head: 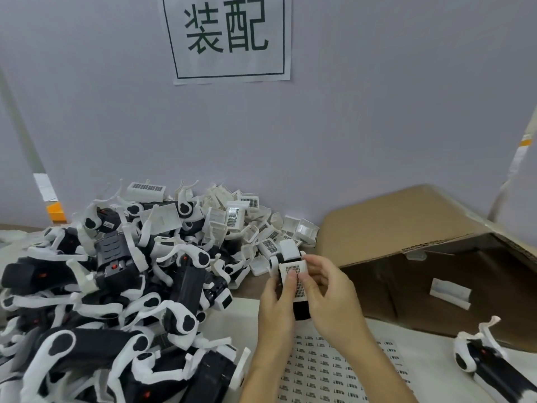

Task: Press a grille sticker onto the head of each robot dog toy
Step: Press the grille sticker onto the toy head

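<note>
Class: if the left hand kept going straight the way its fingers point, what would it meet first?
The left hand points up and away, already touching the toy's head. Beyond it, probably the loose white head parts, though depth is unclear.

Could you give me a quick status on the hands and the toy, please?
Left hand and right hand both grip one toy dog. Fingers press the grille sticker onto its head. Nothing in the way; sticker sheet below.
</note>
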`<act>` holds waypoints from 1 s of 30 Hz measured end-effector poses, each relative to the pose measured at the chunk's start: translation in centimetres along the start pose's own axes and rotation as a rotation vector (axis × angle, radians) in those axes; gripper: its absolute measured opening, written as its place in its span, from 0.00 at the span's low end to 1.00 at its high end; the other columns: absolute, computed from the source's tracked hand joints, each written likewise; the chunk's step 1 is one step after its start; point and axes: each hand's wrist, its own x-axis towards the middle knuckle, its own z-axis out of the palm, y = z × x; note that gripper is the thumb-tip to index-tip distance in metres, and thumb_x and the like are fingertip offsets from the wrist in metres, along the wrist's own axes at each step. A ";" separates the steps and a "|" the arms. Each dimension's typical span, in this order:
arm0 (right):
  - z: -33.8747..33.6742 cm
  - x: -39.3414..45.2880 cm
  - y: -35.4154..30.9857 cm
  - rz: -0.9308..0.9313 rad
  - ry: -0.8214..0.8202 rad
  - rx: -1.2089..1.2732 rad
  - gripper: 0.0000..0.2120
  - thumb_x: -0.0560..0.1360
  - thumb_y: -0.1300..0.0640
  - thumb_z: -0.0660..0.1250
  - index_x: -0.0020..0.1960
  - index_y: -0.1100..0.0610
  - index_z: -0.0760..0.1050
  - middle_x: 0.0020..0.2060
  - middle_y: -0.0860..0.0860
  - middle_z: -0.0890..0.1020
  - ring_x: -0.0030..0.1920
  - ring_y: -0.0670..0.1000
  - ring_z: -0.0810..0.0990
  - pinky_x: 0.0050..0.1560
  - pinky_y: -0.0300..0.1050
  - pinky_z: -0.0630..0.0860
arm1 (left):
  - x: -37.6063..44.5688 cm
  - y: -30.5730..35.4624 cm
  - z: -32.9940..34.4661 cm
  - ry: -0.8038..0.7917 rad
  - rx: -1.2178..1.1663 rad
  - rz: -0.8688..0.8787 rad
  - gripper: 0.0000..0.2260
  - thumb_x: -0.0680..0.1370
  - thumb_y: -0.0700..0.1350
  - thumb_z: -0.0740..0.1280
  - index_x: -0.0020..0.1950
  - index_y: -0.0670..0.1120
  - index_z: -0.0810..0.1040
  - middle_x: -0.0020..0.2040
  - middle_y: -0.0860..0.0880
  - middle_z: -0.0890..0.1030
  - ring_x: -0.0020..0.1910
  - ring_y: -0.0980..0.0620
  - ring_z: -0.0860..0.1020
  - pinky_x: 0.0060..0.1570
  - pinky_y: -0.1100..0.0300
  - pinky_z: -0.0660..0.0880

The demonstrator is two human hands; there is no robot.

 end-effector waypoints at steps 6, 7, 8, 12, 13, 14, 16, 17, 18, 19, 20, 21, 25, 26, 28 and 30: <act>0.8 -0.4 0.3 -0.103 0.141 -0.190 0.11 0.81 0.58 0.66 0.62 0.50 0.76 0.52 0.41 0.77 0.54 0.32 0.74 0.51 0.24 0.71 | -0.2 0.2 0.2 0.037 -0.025 0.003 0.10 0.83 0.49 0.64 0.59 0.48 0.82 0.51 0.52 0.87 0.52 0.56 0.84 0.50 0.64 0.79; 0.7 -0.3 0.3 -0.086 0.139 -0.180 0.11 0.81 0.58 0.67 0.62 0.50 0.77 0.51 0.42 0.78 0.53 0.33 0.75 0.50 0.25 0.72 | -0.2 0.2 0.1 0.056 -0.035 -0.007 0.10 0.82 0.49 0.65 0.58 0.48 0.83 0.51 0.52 0.87 0.52 0.56 0.84 0.51 0.63 0.79; 0.6 -0.3 0.4 -0.064 0.129 -0.159 0.10 0.80 0.58 0.68 0.61 0.50 0.77 0.50 0.43 0.79 0.51 0.33 0.76 0.48 0.26 0.73 | -0.2 0.1 -0.1 0.067 -0.041 -0.018 0.09 0.82 0.49 0.66 0.58 0.48 0.83 0.51 0.51 0.87 0.52 0.56 0.84 0.52 0.61 0.79; 0.2 -0.1 0.4 0.042 0.072 -0.050 0.10 0.79 0.58 0.70 0.52 0.42 0.76 0.45 0.41 0.84 0.47 0.34 0.80 0.45 0.28 0.76 | 0.0 0.0 -0.5 0.080 -0.038 -0.050 0.09 0.81 0.48 0.68 0.58 0.47 0.83 0.51 0.50 0.87 0.52 0.54 0.84 0.55 0.57 0.79; 0.1 -0.1 0.4 0.049 0.067 -0.048 0.11 0.78 0.58 0.71 0.50 0.41 0.76 0.43 0.41 0.84 0.47 0.34 0.81 0.45 0.29 0.78 | 0.0 0.0 -0.5 0.084 -0.038 -0.054 0.09 0.81 0.48 0.68 0.58 0.48 0.83 0.51 0.51 0.87 0.52 0.55 0.84 0.55 0.57 0.79; 0.0 -0.1 0.4 0.047 0.065 -0.058 0.11 0.78 0.57 0.71 0.48 0.40 0.76 0.42 0.41 0.85 0.47 0.34 0.81 0.45 0.29 0.78 | 0.0 0.0 -0.5 0.086 -0.039 -0.056 0.09 0.81 0.49 0.68 0.57 0.48 0.83 0.50 0.51 0.87 0.52 0.55 0.84 0.54 0.58 0.78; -0.2 0.0 0.4 0.027 0.047 -0.089 0.10 0.78 0.56 0.71 0.46 0.40 0.77 0.41 0.36 0.85 0.46 0.35 0.82 0.44 0.28 0.77 | 0.1 0.0 -0.5 0.088 -0.041 -0.056 0.09 0.81 0.50 0.68 0.57 0.48 0.83 0.50 0.51 0.87 0.51 0.55 0.84 0.53 0.58 0.78; -0.2 0.0 0.3 0.021 0.034 -0.096 0.09 0.78 0.54 0.71 0.46 0.40 0.78 0.43 0.33 0.84 0.46 0.35 0.82 0.43 0.28 0.77 | 0.1 0.0 -0.5 0.086 -0.040 -0.055 0.09 0.81 0.50 0.68 0.57 0.48 0.83 0.50 0.51 0.87 0.51 0.55 0.84 0.53 0.58 0.78; -0.3 0.0 0.3 0.021 0.025 -0.092 0.08 0.77 0.53 0.72 0.46 0.40 0.78 0.43 0.31 0.83 0.46 0.35 0.82 0.43 0.28 0.77 | 0.1 0.0 -0.5 0.086 -0.039 -0.052 0.09 0.80 0.49 0.68 0.57 0.48 0.83 0.50 0.51 0.87 0.52 0.56 0.84 0.53 0.58 0.78; -0.4 0.0 0.3 0.022 0.021 -0.089 0.08 0.77 0.53 0.73 0.46 0.40 0.78 0.43 0.31 0.83 0.46 0.35 0.82 0.44 0.29 0.77 | 0.1 0.0 -0.6 0.089 -0.039 -0.047 0.09 0.80 0.49 0.69 0.57 0.48 0.83 0.50 0.52 0.87 0.52 0.56 0.84 0.53 0.60 0.78; -0.5 0.0 0.3 0.018 0.020 -0.095 0.09 0.77 0.53 0.73 0.45 0.39 0.78 0.43 0.30 0.83 0.46 0.35 0.82 0.45 0.30 0.78 | 0.1 -0.1 -0.7 0.094 -0.038 -0.043 0.08 0.80 0.48 0.69 0.57 0.49 0.83 0.50 0.53 0.87 0.51 0.58 0.84 0.50 0.63 0.78; -0.7 0.0 0.2 0.011 0.022 -0.112 0.10 0.77 0.53 0.73 0.44 0.38 0.78 0.42 0.31 0.83 0.46 0.36 0.82 0.45 0.31 0.79 | 0.2 -0.1 -0.8 0.099 -0.039 -0.041 0.07 0.79 0.48 0.70 0.56 0.49 0.83 0.49 0.53 0.87 0.50 0.58 0.84 0.46 0.67 0.77; -1.2 0.1 0.0 -0.012 0.027 -0.194 0.13 0.77 0.55 0.74 0.41 0.36 0.80 0.38 0.33 0.85 0.44 0.38 0.84 0.48 0.35 0.80 | 0.2 -0.1 -0.7 0.090 -0.035 -0.038 0.08 0.80 0.49 0.69 0.55 0.47 0.83 0.47 0.54 0.87 0.47 0.59 0.84 0.40 0.71 0.76; -1.2 0.1 -0.1 -0.020 0.025 -0.203 0.13 0.76 0.55 0.74 0.41 0.36 0.80 0.37 0.32 0.84 0.43 0.37 0.83 0.46 0.32 0.79 | 0.1 -0.1 -0.6 0.087 -0.034 -0.036 0.08 0.80 0.49 0.69 0.55 0.48 0.83 0.47 0.54 0.87 0.47 0.60 0.84 0.40 0.71 0.76; -1.2 0.0 -0.1 -0.030 0.033 -0.218 0.11 0.77 0.56 0.73 0.42 0.39 0.83 0.35 0.30 0.83 0.42 0.34 0.83 0.44 0.27 0.77 | 0.0 -0.1 -0.4 0.089 -0.030 -0.034 0.07 0.80 0.50 0.69 0.54 0.49 0.83 0.47 0.55 0.87 0.47 0.59 0.84 0.42 0.69 0.76; -1.2 0.1 0.0 -0.025 0.041 -0.220 0.07 0.77 0.57 0.73 0.45 0.45 0.85 0.34 0.32 0.83 0.42 0.33 0.82 0.43 0.25 0.75 | 0.0 -0.2 -0.4 0.092 -0.034 -0.034 0.08 0.79 0.50 0.69 0.55 0.49 0.83 0.47 0.55 0.87 0.48 0.59 0.84 0.41 0.69 0.76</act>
